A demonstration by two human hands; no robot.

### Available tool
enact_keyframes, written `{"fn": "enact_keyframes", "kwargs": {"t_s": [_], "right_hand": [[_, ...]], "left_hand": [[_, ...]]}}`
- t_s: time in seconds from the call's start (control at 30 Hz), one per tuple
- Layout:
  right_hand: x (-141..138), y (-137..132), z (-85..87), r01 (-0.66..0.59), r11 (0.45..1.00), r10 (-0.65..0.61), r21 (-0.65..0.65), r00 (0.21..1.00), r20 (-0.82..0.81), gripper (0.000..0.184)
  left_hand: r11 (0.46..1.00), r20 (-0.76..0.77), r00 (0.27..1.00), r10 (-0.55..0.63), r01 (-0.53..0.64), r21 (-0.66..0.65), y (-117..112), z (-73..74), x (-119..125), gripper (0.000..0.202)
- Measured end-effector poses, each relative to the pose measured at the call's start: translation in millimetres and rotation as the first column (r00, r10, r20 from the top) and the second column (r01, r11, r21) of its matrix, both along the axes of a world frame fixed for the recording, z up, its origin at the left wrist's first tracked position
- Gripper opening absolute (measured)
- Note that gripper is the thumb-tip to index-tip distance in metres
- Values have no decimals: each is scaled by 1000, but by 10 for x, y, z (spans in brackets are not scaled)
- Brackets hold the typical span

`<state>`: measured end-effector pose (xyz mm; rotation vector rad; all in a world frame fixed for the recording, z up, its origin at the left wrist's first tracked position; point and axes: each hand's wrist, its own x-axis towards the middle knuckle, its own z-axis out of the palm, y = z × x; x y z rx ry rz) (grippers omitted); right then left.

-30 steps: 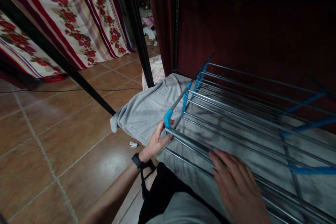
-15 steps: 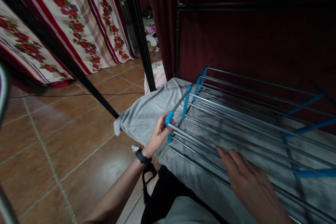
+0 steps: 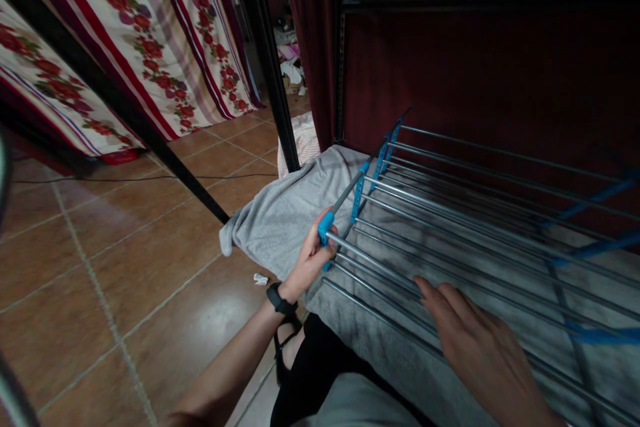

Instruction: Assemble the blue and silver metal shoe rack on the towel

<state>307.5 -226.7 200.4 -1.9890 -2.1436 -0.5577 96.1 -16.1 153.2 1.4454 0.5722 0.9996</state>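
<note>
A metal drying rack [image 3: 475, 213] with silver rods and blue plastic joints lies flat over a grey cloth [image 3: 285, 213] at the right. My left hand [image 3: 310, 259], with a black watch on the wrist, is closed on the rack's near-left blue corner piece [image 3: 326, 221]. My right hand [image 3: 475, 340] lies flat on the near rods, fingers stretched out and holding nothing.
A black metal post [image 3: 270, 60] and a slanted black bar [image 3: 115, 103] stand at the left of the rack. Red floral striped fabric [image 3: 150, 40] hangs at the upper left. Brown tiled floor [image 3: 100, 267] carries a black cable and a small white scrap [image 3: 260, 278]. Dark red curtain [image 3: 450, 60] behind.
My left hand has lifted the rack's corner a little and shifted right. My right hand has slid slightly lower and right along the rods.
</note>
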Motion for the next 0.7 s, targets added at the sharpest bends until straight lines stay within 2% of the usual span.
{"fn": "enact_keyframes", "kwargs": {"t_s": [0.27,0.57,0.7], "right_hand": [[18,12,38,-13,1000,13,-13,1000,-5,37],[-37,77,32,30,999,-30,20,999,-22,33],[-157,40,33,31,997,-27,64,998,-61,40]], "left_hand": [[998,-49,998,40,-38,52,2,-10,3,51],[997,-55,998,41,-37,74,13,-101,13,60],[996,-44,999,-31,35,82,69,-94,-34,73]]}}
